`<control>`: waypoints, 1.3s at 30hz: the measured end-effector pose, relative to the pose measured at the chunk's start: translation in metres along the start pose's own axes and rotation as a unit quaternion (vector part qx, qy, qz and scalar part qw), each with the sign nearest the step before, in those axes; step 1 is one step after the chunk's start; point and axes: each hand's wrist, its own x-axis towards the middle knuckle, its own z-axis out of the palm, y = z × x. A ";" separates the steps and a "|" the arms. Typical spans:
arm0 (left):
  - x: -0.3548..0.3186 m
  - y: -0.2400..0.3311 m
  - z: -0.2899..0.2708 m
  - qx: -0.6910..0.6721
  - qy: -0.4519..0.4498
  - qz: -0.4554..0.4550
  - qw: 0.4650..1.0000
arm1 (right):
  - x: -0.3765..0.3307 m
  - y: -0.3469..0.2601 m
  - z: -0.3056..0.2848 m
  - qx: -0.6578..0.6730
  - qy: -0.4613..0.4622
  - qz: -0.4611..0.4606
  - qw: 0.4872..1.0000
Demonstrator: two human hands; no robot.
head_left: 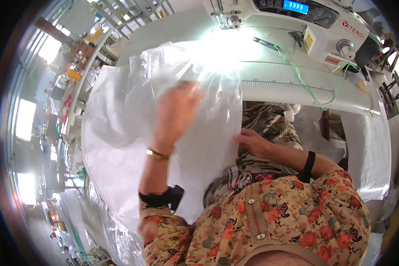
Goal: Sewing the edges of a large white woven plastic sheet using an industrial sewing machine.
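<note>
A large sheet of white, shiny plastic (119, 119) spreads over the sewing table and hangs down toward my lap. Above its middle is my left hand (179, 106), smeared by motion, so its fingers cannot be made out. My right hand (255, 144) pinches the sheet's right edge at the table's front, over my lap. The sheet's far part lies in bright glare beneath the head of a white sewing machine (281, 20). Whether the needle touches it is lost in that glare.
Thread snips (266, 43) with a green cord (297, 73) lie on the table right of the machine's needle area. A ruler scale (292, 85) runs along the table near the front. More white sheeting (363, 150) hangs at the right. Cluttered benches stand at the far left.
</note>
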 end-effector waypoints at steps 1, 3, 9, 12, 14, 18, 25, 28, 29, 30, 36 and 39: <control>-0.011 0.015 0.020 -0.060 -0.032 0.022 0.997 | 0.002 0.008 -0.004 -0.003 -0.014 -0.024 1.000; -0.038 0.031 0.051 -0.084 -0.051 -0.014 0.995 | -0.001 0.009 0.008 -0.085 -0.047 -0.012 0.995; -0.098 0.036 0.107 -0.131 0.001 -0.111 0.985 | -0.010 0.027 0.020 -0.156 -0.005 0.001 0.988; -0.110 0.030 0.114 -0.212 0.001 -0.149 0.966 | -0.006 0.035 0.016 -0.212 -0.029 0.017 0.977; -0.113 0.030 0.109 -0.266 -0.018 -0.166 0.949 | -0.006 0.036 0.016 -0.248 -0.055 0.022 0.967; -0.110 0.041 0.085 -0.242 -0.038 -0.110 0.963 | -0.031 0.000 0.052 -0.345 -0.057 0.025 0.936; -0.117 0.052 0.068 -0.117 -0.066 -0.046 0.990 | -0.026 0.015 0.061 -0.562 -0.091 -0.141 0.810; -0.121 0.051 0.061 -0.182 -0.056 -0.108 0.976 | -0.019 0.018 0.059 -0.629 -0.124 -0.236 0.731; -0.123 0.051 0.061 -0.191 -0.049 -0.116 0.974 | -0.017 0.013 0.058 -0.648 -0.136 -0.298 0.688; -0.124 0.050 0.060 -0.219 -0.040 -0.126 0.967 | -0.016 -0.001 0.058 -0.653 -0.147 -0.292 0.683; -0.133 0.055 0.046 -0.175 0.015 -0.149 0.973 | 0.014 -0.136 0.041 -0.796 -0.055 -0.266 0.541; -0.133 0.064 0.037 -0.088 0.003 -0.131 0.987 | 0.059 -0.175 0.017 -0.832 -0.007 -0.324 0.450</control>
